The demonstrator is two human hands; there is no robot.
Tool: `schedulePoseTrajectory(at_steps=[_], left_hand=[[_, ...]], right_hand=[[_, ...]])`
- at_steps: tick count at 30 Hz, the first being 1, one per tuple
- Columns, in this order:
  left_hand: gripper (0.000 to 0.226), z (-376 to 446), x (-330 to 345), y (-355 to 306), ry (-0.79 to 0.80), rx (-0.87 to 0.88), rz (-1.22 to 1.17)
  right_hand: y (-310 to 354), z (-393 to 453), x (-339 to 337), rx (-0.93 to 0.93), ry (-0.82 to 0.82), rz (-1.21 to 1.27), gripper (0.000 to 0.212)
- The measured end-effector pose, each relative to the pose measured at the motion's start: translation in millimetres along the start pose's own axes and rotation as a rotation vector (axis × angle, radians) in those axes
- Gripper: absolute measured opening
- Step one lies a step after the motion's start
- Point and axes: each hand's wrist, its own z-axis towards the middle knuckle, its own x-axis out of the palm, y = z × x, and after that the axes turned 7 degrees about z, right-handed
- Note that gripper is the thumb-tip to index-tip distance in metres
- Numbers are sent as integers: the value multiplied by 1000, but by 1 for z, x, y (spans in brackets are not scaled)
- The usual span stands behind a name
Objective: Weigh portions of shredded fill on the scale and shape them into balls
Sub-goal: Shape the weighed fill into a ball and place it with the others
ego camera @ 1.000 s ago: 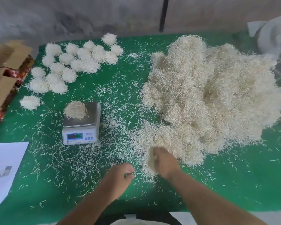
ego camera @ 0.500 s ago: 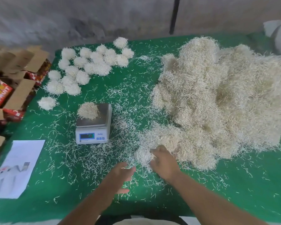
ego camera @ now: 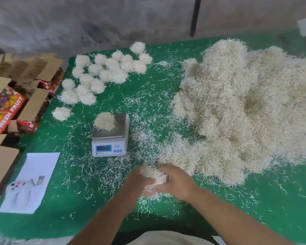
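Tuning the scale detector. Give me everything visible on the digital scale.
The digital scale is a small, boxy unit with a white plastic-looking body and a flat, metal-looking grey platform on top. Its front face carries a lit blue display with blurred, unreadable digits and small blue buttons beside it. It sits upright on the green table cover, front toward the person. One rounded clump of shredded fill rests on the platform's far left part. Loose strands lie around its base. Neither hand touches it.
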Motion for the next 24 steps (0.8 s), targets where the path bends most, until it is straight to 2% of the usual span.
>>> schedulePoseTrajectory(at_steps=[2, 4, 6, 9, 13, 15, 18, 21, 24], left_hand=[[30, 2, -6, 8, -18, 43, -9], [30, 10, -16, 16, -70, 27, -149], [31, 20, -27, 18, -144, -16, -309], [25, 32, -40, 28, -219, -10, -406], [34, 40, -51, 32, -299, -25, -379], [38, 42, -59, 32, -353, -20, -382], [31, 46, -75, 35, -435, -27, -421], [37, 47, -95, 40, -472, -32, -489], [40, 45, -113, 43, -517, -25, -512]], right_hand=[[-1, 1, -3, 17, 101, -52, 59], [-1, 1, -4, 15, 129, -90, 40], [-4, 3, -4, 9, 87, -99, 43], [-3, 9, -9, 30, -3, -84, 46], [1, 18, -19, -47, -12, -111, 38], [-1, 21, -28, -62, -2, -121, 26], [-3, 23, -44, -22, -19, -69, 13], [-6, 20, -60, 30, -121, 47, 4], [-5, 18, -72, 76, -236, -34, 16]])
